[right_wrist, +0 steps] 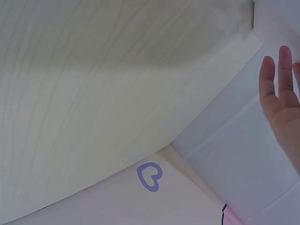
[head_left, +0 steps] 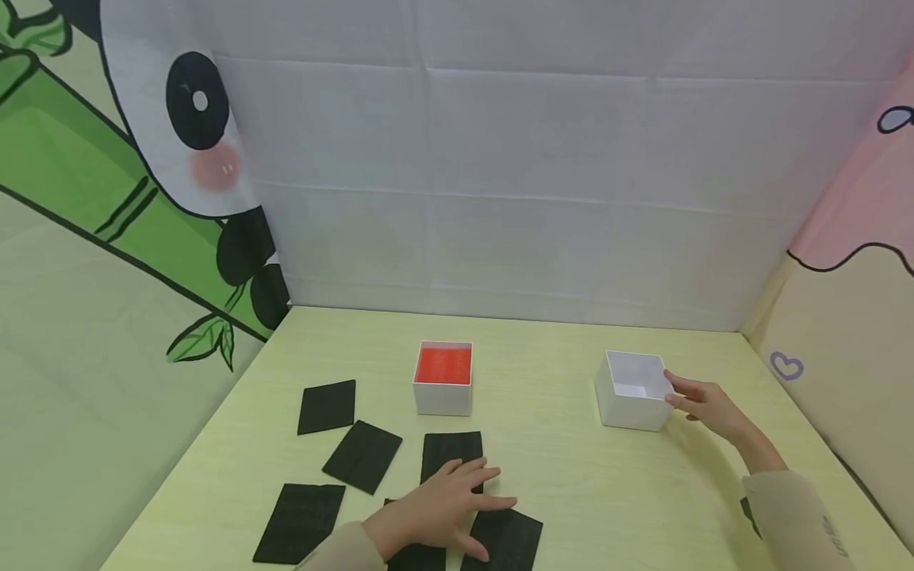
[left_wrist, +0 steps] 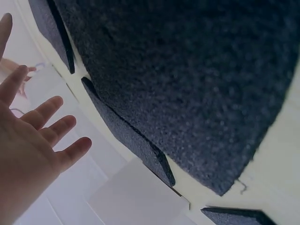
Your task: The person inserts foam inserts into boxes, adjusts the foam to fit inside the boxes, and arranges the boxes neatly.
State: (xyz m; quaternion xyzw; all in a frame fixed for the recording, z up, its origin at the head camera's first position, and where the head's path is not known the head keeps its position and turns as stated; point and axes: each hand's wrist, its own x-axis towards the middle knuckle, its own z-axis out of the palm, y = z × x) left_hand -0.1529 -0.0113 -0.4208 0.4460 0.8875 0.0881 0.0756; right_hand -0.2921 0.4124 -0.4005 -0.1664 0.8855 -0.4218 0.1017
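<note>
My left hand [head_left: 450,503] hovers with spread fingers over several flat black squares at the front of the table. One black square [head_left: 514,539] lies by its thumb, and another black square [head_left: 451,448] is just beyond the fingers. Close up in the left wrist view, a black square [left_wrist: 187,84] shows a rough, foam-like surface. At the right, my right hand [head_left: 707,404] touches the right side of an open white box [head_left: 631,416], fingertips at its rim and wall. Its fingers look nearly straight in the right wrist view, where the box is mostly out of sight.
A second white box [head_left: 443,400] with a bright red inside stands at the middle back. More black squares lie at left, among them a far one [head_left: 327,408] and a near one [head_left: 300,523]. A white cloth wall [head_left: 500,198] rises behind the table.
</note>
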